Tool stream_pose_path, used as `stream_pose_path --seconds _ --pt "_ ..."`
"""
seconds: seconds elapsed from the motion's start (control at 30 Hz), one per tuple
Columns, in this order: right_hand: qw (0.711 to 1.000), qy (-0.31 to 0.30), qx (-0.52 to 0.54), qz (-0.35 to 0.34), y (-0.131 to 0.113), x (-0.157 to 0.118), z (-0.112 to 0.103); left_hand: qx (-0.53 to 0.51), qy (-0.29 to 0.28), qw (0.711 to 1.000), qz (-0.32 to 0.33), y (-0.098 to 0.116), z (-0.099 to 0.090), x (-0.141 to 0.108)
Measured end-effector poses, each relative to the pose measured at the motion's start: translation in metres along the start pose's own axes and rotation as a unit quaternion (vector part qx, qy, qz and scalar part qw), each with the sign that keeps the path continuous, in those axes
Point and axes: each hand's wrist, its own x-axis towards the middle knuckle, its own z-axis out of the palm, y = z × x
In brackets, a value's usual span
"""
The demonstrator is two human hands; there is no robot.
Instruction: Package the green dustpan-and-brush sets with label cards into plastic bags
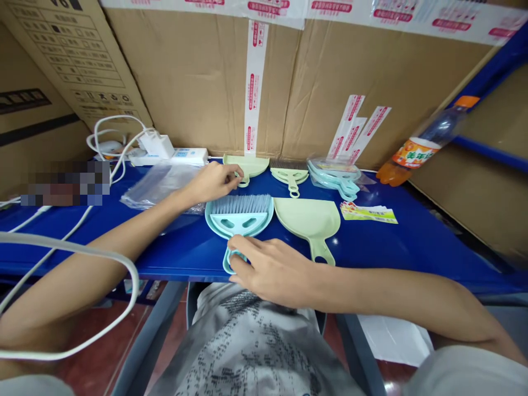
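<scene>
My right hand [274, 269] is at the table's front edge, fingers and thumb closed around the looped handle of a light blue hand brush [239, 221]. The brush lies bristles away from me in a matching blue dustpan [209, 217], whose handle is partly under my fingers. Farther back, my left hand [216, 182] has loosely bent fingers with a gap to the thumb. Its fingertips are beside the handle of a small pale green dustpan [256, 164]; whether they touch it I cannot tell. A larger pale green dustpan [307, 217] lies right of the blue set.
Behind lie a green brush [292, 176] and a bagged blue brush set [336, 176]. Printed labels [369, 213], clear plastic bags [159, 184] and an orange drink bottle [421, 148] share the blue table. A power strip [190, 156] and white cable [132, 291] are left; cardboard [198, 82] walls the back.
</scene>
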Motion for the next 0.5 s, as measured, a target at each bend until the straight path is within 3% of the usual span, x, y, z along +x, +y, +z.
stream_pose_path --seconds 0.1,0.23,0.4,0.5 --pt "1.000 -0.005 0.009 0.018 -0.003 -0.003 -0.001 -0.014 0.042 0.999 -0.007 0.001 -0.001 -0.001" --pt "0.999 0.045 0.017 0.005 0.000 -0.005 -0.015 -0.078 0.057 0.995 -0.008 0.004 -0.001 0.000" --pt "0.979 0.141 0.109 0.101 0.028 -0.010 -0.059 -0.233 0.056 0.969 -0.058 0.006 -0.004 0.002" --pt "0.964 0.139 0.179 0.141 0.055 -0.020 -0.089 -0.317 0.041 0.943 -0.094 0.005 -0.007 0.004"
